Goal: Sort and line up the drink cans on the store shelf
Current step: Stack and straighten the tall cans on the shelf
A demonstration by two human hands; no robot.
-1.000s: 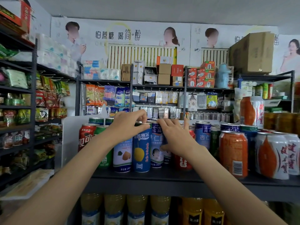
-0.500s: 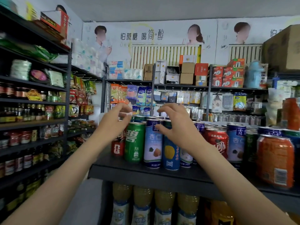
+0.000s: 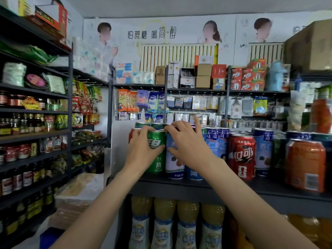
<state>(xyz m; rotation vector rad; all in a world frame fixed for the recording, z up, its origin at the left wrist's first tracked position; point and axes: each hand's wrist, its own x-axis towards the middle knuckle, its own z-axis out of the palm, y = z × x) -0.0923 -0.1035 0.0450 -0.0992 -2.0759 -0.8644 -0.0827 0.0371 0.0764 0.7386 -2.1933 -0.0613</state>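
Observation:
Drink cans crowd the dark shelf (image 3: 179,184) in front of me. My left hand (image 3: 143,151) grips a green can (image 3: 158,141) at the front left, fingers curled round its left side. My right hand (image 3: 186,146) lies over the blue-and-white can (image 3: 174,164) beside it, fingertips on its top rim and thumb on its face, index finger raised. A red cola can (image 3: 242,157) stands to the right, then more blue-and-white cans (image 3: 264,151) and an orange can (image 3: 305,164). A red can (image 3: 131,135) is mostly hidden behind my left hand.
Yellow juice bottles (image 3: 163,223) stand on the shelf below. Racks of snacks and jars (image 3: 32,123) line the left aisle. Hanging packets (image 3: 179,105) and boxes (image 3: 203,74) fill the back shelves. A big cardboard box (image 3: 312,47) sits on top at the right.
My view has swung left and closer. My left hand dropped from above the cans onto the green can's side; my right hand moved left over the neighbouring blue-and-white can.

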